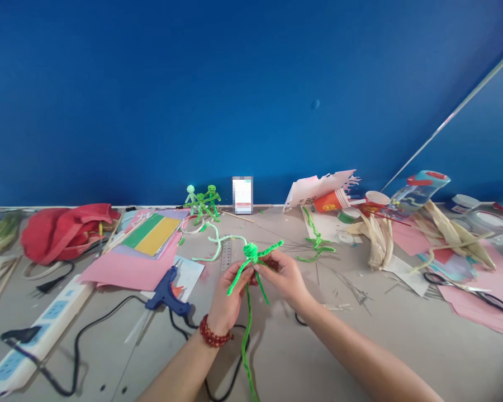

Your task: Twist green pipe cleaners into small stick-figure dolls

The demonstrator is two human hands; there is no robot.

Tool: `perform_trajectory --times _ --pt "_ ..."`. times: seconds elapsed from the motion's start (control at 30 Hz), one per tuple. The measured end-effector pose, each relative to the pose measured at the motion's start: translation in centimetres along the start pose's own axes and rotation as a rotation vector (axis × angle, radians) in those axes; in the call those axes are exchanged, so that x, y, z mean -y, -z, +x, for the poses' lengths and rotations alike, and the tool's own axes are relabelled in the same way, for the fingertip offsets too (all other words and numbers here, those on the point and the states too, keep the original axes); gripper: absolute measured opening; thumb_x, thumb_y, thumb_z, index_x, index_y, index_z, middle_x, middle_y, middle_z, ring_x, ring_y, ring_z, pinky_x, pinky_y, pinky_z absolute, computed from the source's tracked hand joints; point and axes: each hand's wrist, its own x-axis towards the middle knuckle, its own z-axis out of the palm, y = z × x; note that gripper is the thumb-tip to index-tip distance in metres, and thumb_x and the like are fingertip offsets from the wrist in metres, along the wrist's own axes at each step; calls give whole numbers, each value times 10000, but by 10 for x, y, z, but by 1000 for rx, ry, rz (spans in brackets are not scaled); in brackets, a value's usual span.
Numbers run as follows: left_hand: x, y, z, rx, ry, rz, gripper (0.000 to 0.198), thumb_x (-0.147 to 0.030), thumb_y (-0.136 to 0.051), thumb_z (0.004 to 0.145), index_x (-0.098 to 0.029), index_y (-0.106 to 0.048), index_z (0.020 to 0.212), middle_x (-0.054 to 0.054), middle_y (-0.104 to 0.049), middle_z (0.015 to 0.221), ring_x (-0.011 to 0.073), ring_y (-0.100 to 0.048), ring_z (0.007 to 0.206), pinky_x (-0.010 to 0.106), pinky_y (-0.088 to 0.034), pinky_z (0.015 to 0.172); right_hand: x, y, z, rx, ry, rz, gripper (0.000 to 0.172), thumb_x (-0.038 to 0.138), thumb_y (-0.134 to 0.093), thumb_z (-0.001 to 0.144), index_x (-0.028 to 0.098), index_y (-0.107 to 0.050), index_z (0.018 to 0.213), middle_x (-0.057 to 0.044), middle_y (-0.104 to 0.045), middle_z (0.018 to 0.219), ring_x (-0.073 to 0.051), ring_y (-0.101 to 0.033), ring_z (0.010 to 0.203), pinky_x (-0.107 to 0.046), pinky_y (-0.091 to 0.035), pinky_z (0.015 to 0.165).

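Note:
A bright green pipe-cleaner figure [251,254] with a coiled round head is held above the table in front of me. My left hand [228,298], with a red bead bracelet at the wrist, pinches its lower strands. My right hand [285,276] grips the figure just under the head from the right. One long green strand [246,346] hangs down toward the table's front. A pale green pipe cleaner [218,245] lies just beyond my hands. Finished small green figures [203,204] stand against the blue wall.
A blue glue gun [165,293] and its black cord lie left of my hands, a white power strip [37,329] further left, beside a red bag [62,229] and coloured paper [151,234]. Right: dried husks [375,237], paper cups [331,201], scissors [469,287], pink sheets.

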Motion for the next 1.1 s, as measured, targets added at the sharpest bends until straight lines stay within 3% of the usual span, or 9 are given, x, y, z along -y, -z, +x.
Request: perform_trajectory --times 0.2,0.37,0.63,0.8,1.1 --pt "-1 3 2 -30 57 -30 184 -286 -789 702 -160 -713 812 -4 -632 679 86 -530 571 206 -421 535 3 7 5 123 -58 38 191 358 -642 797 169 -661 772 -10 -640 718 -158 -604 682 -271 -487 670" --pt "-5 3 1 -49 40 47 203 -300 -781 704 -152 -654 757 -21 -597 636 49 -464 498 170 -319 460 5 8 6 109 -37 -30 181 355 -641 783 176 -659 764 -5 -614 689 -148 -572 639 -261 -473 628" --pt "-8 5 0 -38 -30 179 209 -292 -772 704 -169 -606 734 -60 -504 556 49 -383 469 173 -261 443 11 8 4 128 137 -275 158 247 -558 847 184 -689 788 -11 -630 692 -145 -563 636 -237 -433 581" --pt "-8 4 -1 -30 -55 222 227 -316 -765 710 -172 -589 724 -66 -478 550 55 -368 475 180 -267 451 13 8 1 116 239 -367 194 176 -533 853 201 -720 896 -28 -692 789 -158 -621 706 -241 -462 637" --pt "-11 4 -3 13 -54 226 217 -311 -767 715 -177 -622 805 -67 -445 565 64 -359 491 189 -279 463 22 4 -3 94 276 -423 204 148 -545 831 199 -721 919 -53 -726 845 -178 -660 744 -257 -497 645"
